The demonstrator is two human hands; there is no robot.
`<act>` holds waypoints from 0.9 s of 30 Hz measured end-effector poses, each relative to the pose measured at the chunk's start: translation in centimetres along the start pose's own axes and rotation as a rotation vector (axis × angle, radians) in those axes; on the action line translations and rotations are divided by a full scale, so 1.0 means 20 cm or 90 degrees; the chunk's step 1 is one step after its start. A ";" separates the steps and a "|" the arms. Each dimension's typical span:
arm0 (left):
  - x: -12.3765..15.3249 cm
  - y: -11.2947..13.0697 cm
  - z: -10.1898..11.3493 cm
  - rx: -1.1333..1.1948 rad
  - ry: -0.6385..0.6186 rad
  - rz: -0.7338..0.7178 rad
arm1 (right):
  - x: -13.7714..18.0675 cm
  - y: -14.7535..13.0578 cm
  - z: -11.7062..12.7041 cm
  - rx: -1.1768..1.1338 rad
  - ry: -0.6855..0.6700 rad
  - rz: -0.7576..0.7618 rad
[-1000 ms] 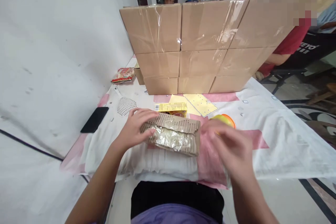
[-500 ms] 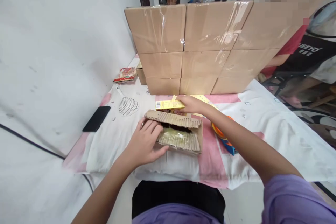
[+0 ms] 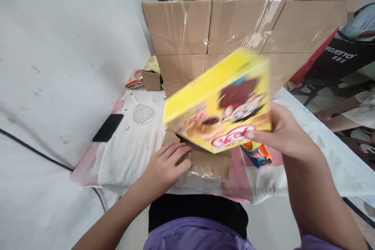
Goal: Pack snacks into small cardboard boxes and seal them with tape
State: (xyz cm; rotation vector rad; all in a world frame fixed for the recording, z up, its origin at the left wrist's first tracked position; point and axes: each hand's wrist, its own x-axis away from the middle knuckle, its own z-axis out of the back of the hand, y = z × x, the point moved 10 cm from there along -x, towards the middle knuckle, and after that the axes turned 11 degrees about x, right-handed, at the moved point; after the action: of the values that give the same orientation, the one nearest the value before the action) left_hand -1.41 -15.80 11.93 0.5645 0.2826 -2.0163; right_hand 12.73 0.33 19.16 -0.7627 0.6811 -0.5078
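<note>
A yellow snack box (image 3: pixel 216 113) with a cartoon face on its side is held tilted in the air. My right hand (image 3: pixel 288 134) grips its right end, with the thumb on the printed face. Beneath it lies a small cardboard box (image 3: pixel 211 164) on the table, partly hidden by the yellow one. My left hand (image 3: pixel 171 164) holds that cardboard box at its left end, fingers over the edge. Just right of the cardboard box is an orange and blue packet (image 3: pixel 259 157), partly covered by the yellow box.
Taped cardboard boxes (image 3: pixel 181 27) form a wall across the table's back. At left are a white perforated scoop (image 3: pixel 143 114), a black phone-like slab (image 3: pixel 108 128), a red packet (image 3: pixel 134 79) and another small carton (image 3: pixel 152 81). A person in red (image 3: pixel 318 60) is behind the right side.
My right hand has lifted the yellow snack box from behind the cardboard box, bringing it up, nearer and tilted. My left hand stays at the cardboard box, whose flaps now lie differently.
</note>
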 end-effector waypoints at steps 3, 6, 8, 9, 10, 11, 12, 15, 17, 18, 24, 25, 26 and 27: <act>0.00 -0.04 -0.12 0.033 -0.131 0.062 | 0.01 0.02 -0.14 0.149 -0.105 0.006; 0.01 -0.06 -0.17 0.062 -0.195 0.077 | -0.02 0.03 -0.16 0.275 -0.057 0.019; 0.01 -0.05 -0.16 0.081 -0.199 0.072 | -0.03 0.02 -0.16 0.341 -0.012 0.035; 0.01 -0.06 -0.16 0.090 -0.199 0.072 | -0.03 0.02 -0.16 0.369 0.005 0.043; 0.01 -0.06 -0.15 0.102 -0.200 0.074 | -0.03 0.02 -0.16 0.391 0.018 0.051; 0.00 -0.06 -0.14 0.114 -0.201 0.078 | -0.03 0.01 -0.17 0.406 0.026 0.059; 0.00 -0.08 -0.13 0.128 -0.203 0.085 | -0.02 0.01 -0.18 0.413 0.027 0.070; -0.03 -0.15 -0.13 0.212 -0.230 0.109 | -0.01 0.00 -0.22 0.425 0.005 0.091; -0.05 -0.21 -0.12 0.278 -0.252 0.117 | 0.01 0.00 -0.23 0.439 -0.024 0.095; -0.06 -0.25 -0.11 0.294 -0.249 0.118 | 0.01 0.00 -0.23 0.447 -0.037 0.095; -0.04 -0.48 0.02 0.067 -0.091 0.237 | 0.01 0.08 -0.28 0.477 -0.137 0.078; -0.03 -0.49 0.01 0.038 -0.096 0.246 | 0.01 0.09 -0.31 0.479 -0.162 0.084; -0.02 -0.48 -0.01 0.020 -0.113 0.245 | 0.01 0.10 -0.34 0.482 -0.186 0.092; -0.01 -0.48 -0.04 0.007 -0.134 0.243 | 0.00 0.10 -0.38 0.488 -0.209 0.098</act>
State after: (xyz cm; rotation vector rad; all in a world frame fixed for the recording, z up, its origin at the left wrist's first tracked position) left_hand -9.51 -10.65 10.95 0.3749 0.0319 -1.6890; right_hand 7.65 -1.84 13.55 -0.0613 0.1969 -0.4408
